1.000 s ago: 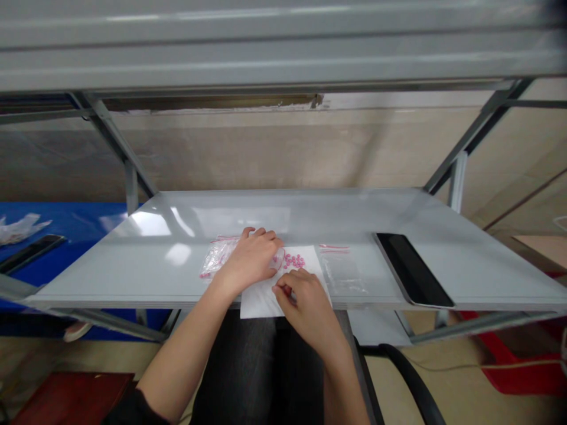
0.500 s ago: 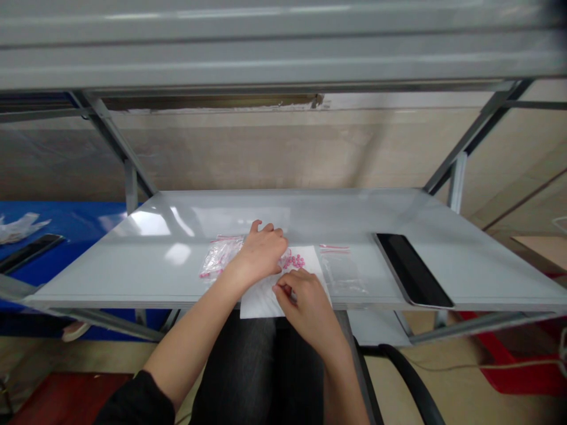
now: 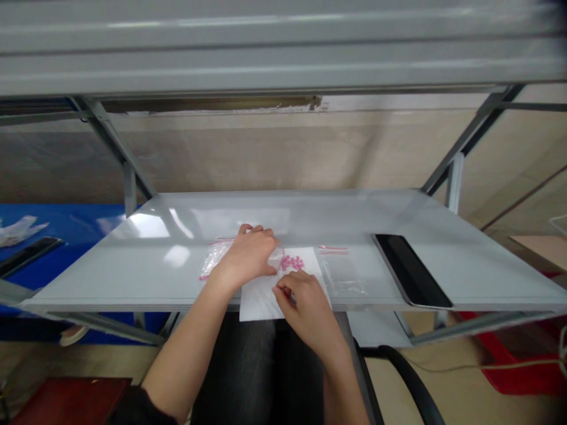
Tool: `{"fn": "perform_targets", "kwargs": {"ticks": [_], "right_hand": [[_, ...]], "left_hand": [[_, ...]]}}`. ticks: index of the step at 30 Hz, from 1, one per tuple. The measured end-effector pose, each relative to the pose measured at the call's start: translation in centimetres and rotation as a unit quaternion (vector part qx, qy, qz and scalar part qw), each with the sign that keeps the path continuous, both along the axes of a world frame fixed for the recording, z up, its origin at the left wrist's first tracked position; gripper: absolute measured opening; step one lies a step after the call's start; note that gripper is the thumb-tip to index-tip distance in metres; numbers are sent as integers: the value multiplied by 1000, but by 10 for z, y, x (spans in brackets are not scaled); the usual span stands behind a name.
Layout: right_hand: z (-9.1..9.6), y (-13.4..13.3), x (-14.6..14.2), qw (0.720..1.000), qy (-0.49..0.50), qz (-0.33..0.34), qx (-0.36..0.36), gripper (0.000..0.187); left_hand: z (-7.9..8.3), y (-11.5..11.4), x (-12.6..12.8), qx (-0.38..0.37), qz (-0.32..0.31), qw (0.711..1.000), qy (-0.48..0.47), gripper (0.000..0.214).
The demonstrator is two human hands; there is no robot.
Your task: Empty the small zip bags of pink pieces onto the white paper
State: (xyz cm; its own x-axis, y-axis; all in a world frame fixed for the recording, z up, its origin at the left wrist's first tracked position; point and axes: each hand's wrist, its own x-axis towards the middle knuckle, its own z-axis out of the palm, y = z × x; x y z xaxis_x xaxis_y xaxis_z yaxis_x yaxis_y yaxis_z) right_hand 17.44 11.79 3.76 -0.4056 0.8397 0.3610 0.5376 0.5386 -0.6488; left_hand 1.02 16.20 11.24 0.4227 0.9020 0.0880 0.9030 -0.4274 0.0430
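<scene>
My left hand (image 3: 250, 255) is curved over a clear zip bag (image 3: 277, 258), whose red-edged mouth shows between thumb and fingers. Just right of that bag, several small pink beads (image 3: 292, 263) lie in a cluster on a white sheet of paper (image 3: 261, 300). Close in front of the beads is my right hand (image 3: 305, 302), its thumb and index finger pinched together. What that pinch holds, if anything, is too small to see. Partly behind my left wrist lies another clear zip bag (image 3: 215, 255) with pink bits along its lower edge.
A flat clear zip bag (image 3: 340, 271) with red stripes lies right of the paper. Farther right is a dark tablet-like device (image 3: 411, 270). A shelf edge (image 3: 283, 71) spans above the white table (image 3: 345, 212). A blue table (image 3: 88, 227) adjoins at left.
My left hand has shifted slightly left, the bag's red edge going with it, so more of the beads show. My right hand stays nearly in place, still pinched.
</scene>
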Motion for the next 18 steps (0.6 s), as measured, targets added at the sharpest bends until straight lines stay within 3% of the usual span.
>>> {"fn": "perform_targets", "kwargs": {"ticks": [3,5,7,9,11,14,16,18], "right_hand": [[4,-4,0,990,117,-72,42,26],[7,-10,1,967,229,-109,28,18],[11,-15,1,947,309,-82,-29,12],[15,-19,1,937,335,-37,-96,32],[18,-21,1,933,327,-18,-149,36],[23,-20,4,936,302,-3,-183,9],[25,-19,9,938,294,7,-183,8],[26,-18,15,943,282,12,-177,9]], "left_hand": [[-9,-22,-14,49,38,996,-56,46],[-20,-44,-11,128,65,969,-200,49],[-33,-65,3,185,81,931,-305,51],[-45,-83,21,194,99,907,-361,54],[-55,-94,36,205,115,887,-397,57],[-63,-100,43,154,119,873,-448,77],[-65,-101,35,76,103,856,-501,91],[-66,-101,23,-4,69,821,-566,89]]}}
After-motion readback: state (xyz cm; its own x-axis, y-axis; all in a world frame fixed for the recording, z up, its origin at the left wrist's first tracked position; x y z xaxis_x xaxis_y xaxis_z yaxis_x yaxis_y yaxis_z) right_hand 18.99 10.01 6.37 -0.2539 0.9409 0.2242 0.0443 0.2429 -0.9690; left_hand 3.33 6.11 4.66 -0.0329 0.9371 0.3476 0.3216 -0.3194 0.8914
